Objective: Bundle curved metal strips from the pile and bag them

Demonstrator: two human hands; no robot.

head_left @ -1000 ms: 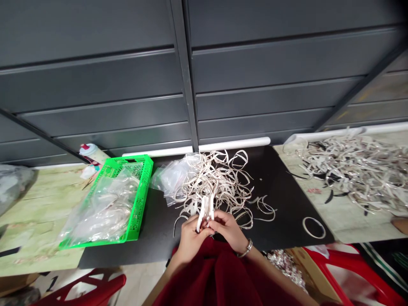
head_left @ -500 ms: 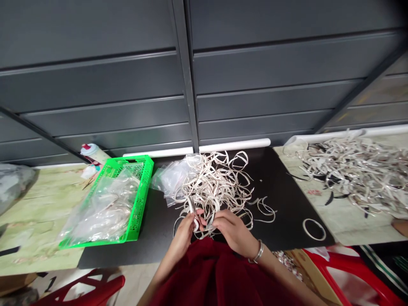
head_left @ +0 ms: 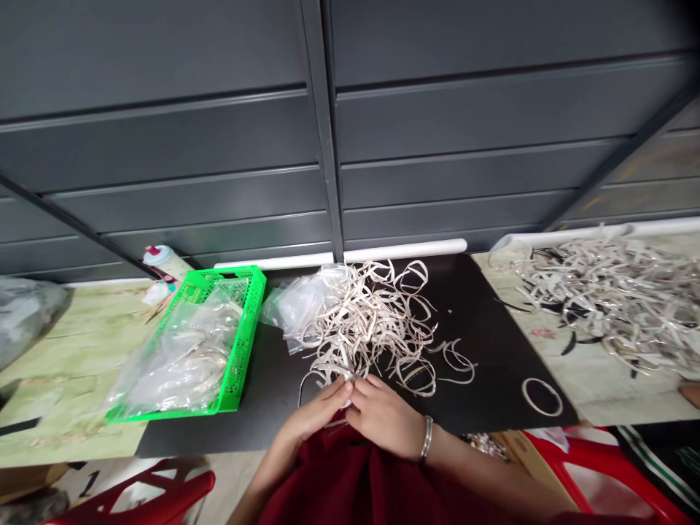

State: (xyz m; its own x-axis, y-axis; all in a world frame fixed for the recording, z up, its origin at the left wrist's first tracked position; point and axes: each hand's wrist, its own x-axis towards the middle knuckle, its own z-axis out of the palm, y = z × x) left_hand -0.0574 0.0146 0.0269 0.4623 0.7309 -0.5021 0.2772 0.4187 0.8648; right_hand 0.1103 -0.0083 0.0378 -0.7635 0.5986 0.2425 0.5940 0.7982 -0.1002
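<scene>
Bare left hand (head_left: 318, 410) and right hand (head_left: 389, 421) pinch thin pale curved strips (head_left: 346, 359), fingers closed together.
Two-handed, probably for steadiness; tangled cream ribbon-like loops (head_left: 377, 317) lie just beyond on the flat black work surface (head_left: 495, 364), seemingly for easy reach.

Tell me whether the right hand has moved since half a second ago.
Yes: the right hand has shifted left, closer to the green crate, which stands still.

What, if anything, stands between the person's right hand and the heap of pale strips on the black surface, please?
Nothing visible does: the heap of strips lies directly beyond the right hand, which meets the left hand around the held strips.
</scene>
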